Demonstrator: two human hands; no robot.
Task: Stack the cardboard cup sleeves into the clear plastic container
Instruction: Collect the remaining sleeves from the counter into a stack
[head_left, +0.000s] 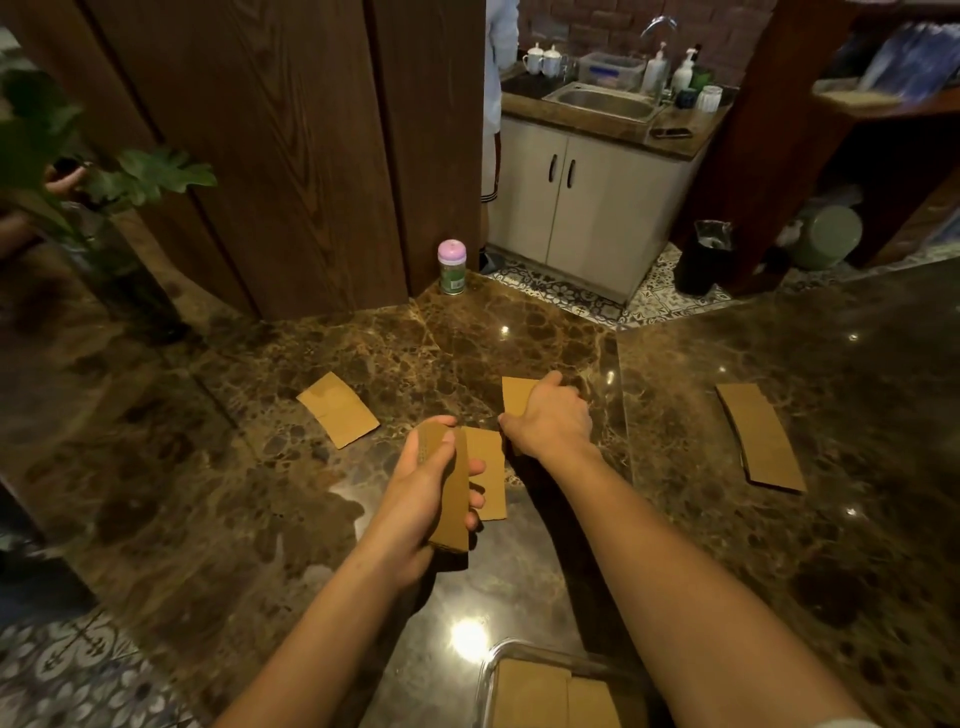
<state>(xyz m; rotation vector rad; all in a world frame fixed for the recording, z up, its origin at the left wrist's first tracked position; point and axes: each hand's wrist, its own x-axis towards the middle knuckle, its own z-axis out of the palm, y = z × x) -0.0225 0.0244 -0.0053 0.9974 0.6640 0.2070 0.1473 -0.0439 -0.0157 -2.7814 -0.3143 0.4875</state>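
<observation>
A small bundle of flattened cardboard cup sleeves (451, 493) is held clamped in the left hand (421, 499) while the right hand (550, 423) is closed on another sleeve (517, 395) lying on the marble counter (779, 545), which is best pinched by its edge, lifted flat and aligned with the bundle before transfer to the clear plastic container (493, 670) at the near edge.

no readable text, labels or numbers

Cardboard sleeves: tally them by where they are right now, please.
Loose on the counter: 3, the left sleeve, the middle sleeve, the far-right sleeve
Under the right hand: 1
Stack in the left hand: 1 stack, count unclear
In the clear container: at least 2
Total: at least 7
</observation>
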